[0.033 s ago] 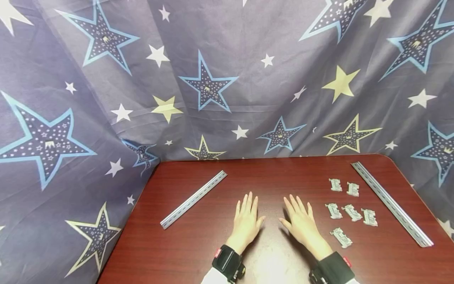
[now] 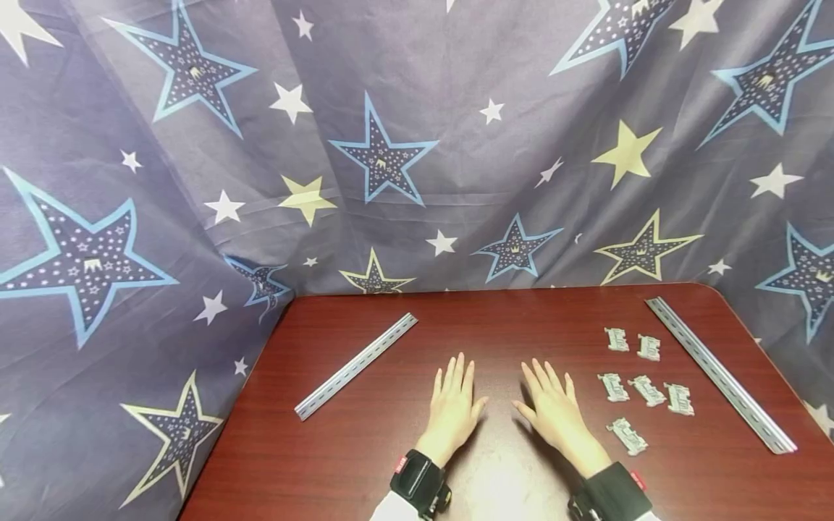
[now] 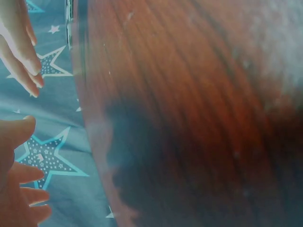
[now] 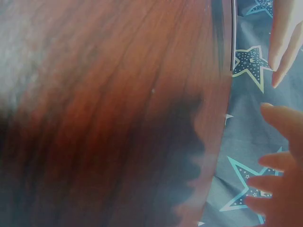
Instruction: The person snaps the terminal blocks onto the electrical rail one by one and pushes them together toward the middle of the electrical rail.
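Both bare hands hold nothing, palms down over the middle front of the table. My left hand (image 2: 449, 411) has straight fingers pointing toward the back. Straight fingers also show on my right hand (image 2: 554, 412), which angles inward with its thumb toward the left. In the left wrist view, the left thumb and fingers (image 3: 14, 137) appear at the lower left edge. Left of the left hand lies a slotted metal DIN rail (image 2: 355, 366), slanted. Several small grey-white terminal blocks (image 2: 647, 391) lie spread out right of the right hand, the nearest block (image 2: 628, 436) beside its wrist.
A second DIN rail (image 2: 719, 375) lies slanted along the right side of the reddish-brown wooden table (image 2: 495, 318). A star-patterned grey curtain (image 2: 456, 166) hangs behind the table and at its sides. Dark wristbands (image 2: 417, 481) sit on both wrists.
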The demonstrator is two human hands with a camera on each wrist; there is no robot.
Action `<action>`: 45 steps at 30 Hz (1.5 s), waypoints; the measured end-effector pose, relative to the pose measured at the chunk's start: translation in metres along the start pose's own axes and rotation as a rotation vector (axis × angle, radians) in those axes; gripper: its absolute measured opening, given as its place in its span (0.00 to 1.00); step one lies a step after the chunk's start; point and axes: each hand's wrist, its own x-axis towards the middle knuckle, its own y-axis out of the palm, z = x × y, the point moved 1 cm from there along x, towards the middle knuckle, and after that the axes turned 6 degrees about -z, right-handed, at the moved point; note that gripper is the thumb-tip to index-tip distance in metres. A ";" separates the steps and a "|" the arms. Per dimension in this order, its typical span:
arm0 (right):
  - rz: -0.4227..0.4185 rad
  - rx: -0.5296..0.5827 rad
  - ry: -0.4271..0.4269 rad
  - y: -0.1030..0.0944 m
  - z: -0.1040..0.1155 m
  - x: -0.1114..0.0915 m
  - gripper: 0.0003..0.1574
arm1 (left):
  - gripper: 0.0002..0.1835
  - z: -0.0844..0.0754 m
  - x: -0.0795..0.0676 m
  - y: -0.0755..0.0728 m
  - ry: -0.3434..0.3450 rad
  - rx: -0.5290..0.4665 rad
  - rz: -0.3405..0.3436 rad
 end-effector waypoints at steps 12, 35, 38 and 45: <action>-0.037 0.083 -0.009 -0.008 0.002 -0.002 0.29 | 0.31 0.011 -0.003 -0.009 0.019 -0.064 -0.001; 0.059 0.225 0.034 -0.031 -0.001 -0.015 0.19 | 0.24 0.158 -0.022 -0.040 -0.166 -0.078 -0.131; 0.075 0.242 0.047 -0.034 -0.001 -0.018 0.19 | 0.25 0.179 -0.027 -0.040 -0.207 -0.045 -0.139; 0.043 0.269 0.044 -0.039 0.001 -0.020 0.18 | 0.33 0.215 -0.035 -0.036 -0.272 -0.003 -0.073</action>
